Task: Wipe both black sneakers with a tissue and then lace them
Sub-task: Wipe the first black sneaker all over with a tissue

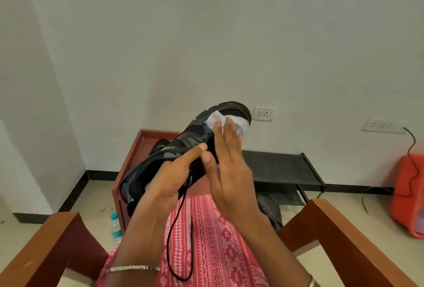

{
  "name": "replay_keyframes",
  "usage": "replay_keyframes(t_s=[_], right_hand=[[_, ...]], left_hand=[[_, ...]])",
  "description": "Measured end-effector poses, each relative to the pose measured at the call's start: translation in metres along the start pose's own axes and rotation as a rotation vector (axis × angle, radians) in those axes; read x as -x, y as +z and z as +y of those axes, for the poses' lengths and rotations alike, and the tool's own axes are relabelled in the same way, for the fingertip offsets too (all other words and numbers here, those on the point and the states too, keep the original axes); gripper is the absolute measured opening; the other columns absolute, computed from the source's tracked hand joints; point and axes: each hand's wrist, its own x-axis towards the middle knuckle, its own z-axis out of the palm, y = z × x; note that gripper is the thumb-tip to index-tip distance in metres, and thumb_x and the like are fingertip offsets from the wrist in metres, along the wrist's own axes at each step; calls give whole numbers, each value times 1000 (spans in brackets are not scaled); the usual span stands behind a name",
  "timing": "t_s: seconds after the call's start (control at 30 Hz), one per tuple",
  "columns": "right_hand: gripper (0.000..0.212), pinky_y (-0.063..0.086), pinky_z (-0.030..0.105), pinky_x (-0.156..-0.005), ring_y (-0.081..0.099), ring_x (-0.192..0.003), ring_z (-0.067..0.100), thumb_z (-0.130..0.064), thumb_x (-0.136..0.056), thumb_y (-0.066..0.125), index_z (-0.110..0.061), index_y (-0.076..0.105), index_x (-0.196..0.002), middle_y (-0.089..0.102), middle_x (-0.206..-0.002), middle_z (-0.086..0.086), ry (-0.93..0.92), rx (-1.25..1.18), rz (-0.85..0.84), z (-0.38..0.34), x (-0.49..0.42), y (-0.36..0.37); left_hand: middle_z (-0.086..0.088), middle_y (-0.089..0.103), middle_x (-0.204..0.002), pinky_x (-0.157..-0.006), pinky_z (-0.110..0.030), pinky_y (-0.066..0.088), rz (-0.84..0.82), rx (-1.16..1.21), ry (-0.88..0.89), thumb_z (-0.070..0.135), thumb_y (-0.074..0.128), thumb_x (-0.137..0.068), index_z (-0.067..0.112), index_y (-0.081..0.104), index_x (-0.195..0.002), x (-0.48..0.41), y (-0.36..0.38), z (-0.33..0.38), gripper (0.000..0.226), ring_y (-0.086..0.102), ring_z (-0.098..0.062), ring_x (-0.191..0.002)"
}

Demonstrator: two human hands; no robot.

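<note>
Sneaker (191, 136) gripped by left hand (171, 178); right hand (229, 169) flat, pressing tissue (214, 118) on toe.

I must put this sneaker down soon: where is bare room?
The black rack's top shelf is bare, as is the floor between it and the orange box. The red-brown table holds the other sneaker.

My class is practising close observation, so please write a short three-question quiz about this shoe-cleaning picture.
1. True or false: the right hand presses the tissue against the black sneaker near its toe.
2. Which hand grips that sneaker? A) left B) right
3. Fill in: the loose black lace dangles over the person's pink patterned ____.
Key: 1 true; 2 A, the left hand; 3 garment.
</note>
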Motion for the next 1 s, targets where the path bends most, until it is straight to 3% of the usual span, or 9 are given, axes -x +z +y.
replay_keyframes(t_s=[0.07,0.23,0.33,0.43,0.5,0.6,0.73,0.83,1.0], right_hand=[[60,28,51,-120,-6,-153,8,-43,-107,30,-21,10,-160,-4,-167,-8,-22,-9,-33,5,7,1],[59,18,48,-124,-7,-154,12,-39,-108,25,-15,12,-160,-2,-168,-1,-12,130,34,26,-21,-10],[59,26,51,-121,-8,-153,9,-42,-108,24,-16,12,-160,-2,-167,-4,33,81,73,19,-22,-10],[54,28,48,-121,-2,-153,7,-38,-109,30,-23,18,-159,4,-167,-9,-5,-27,-17,7,-7,-2],[51,28,47,-121,5,-153,7,-35,-109,33,-24,24,-158,12,-167,-8,-66,-14,-50,8,-3,-1],[52,23,43,-124,1,-152,1,-38,-108,29,-23,25,-158,12,-165,-8,-49,47,-5,22,-18,-7],[54,15,44,-125,-3,-153,5,-38,-108,26,-16,23,-158,9,-166,-3,15,108,96,27,-29,-9],[52,23,42,-124,2,-153,4,-40,-108,28,-22,27,-157,12,-166,-8,17,-14,38,11,-15,-2],[49,31,43,-120,11,-152,4,-37,-108,31,-21,35,-154,21,-164,-8,-68,6,21,14,-12,1]], left_hand=[[-8,77,-108,-95,-38,54,27,-5,-2,21,74,-87,12,73,-116,-2,-2,-2,31,73,-22,-101],[-7,77,-107,-104,-48,50,60,-58,-17,34,86,-73,15,76,-112,-7,-3,-8,45,72,-27,-103],[-3,78,-102,-102,-48,51,87,-109,26,32,84,-77,17,78,-105,-6,-4,-10,32,73,-24,-101],[-2,79,-97,-100,-49,53,72,-166,42,36,82,-79,24,81,-92,-3,-5,-8,17,74,-22,-98],[-1,79,-98,-101,-47,52,51,-162,71,26,75,-87,24,80,-89,-2,-5,-6,6,74,-18,-99],[1,78,-105,-105,-46,49,41,-156,102,18,74,-88,23,79,-99,-3,-3,-7,13,72,-17,-104],[-1,77,-109,-106,-47,48,43,-100,67,33,84,-77,25,79,-104,-3,1,-9,29,71,-20,-108],[-4,76,-112,-105,-43,48,5,-28,62,55,80,-69,21,76,-113,2,3,-4,56,71,-21,-108],[5,77,-109,-106,-43,48,91,-92,98,60,78,-71,27,75,-113,0,1,-4,53,70,-13,-108]])
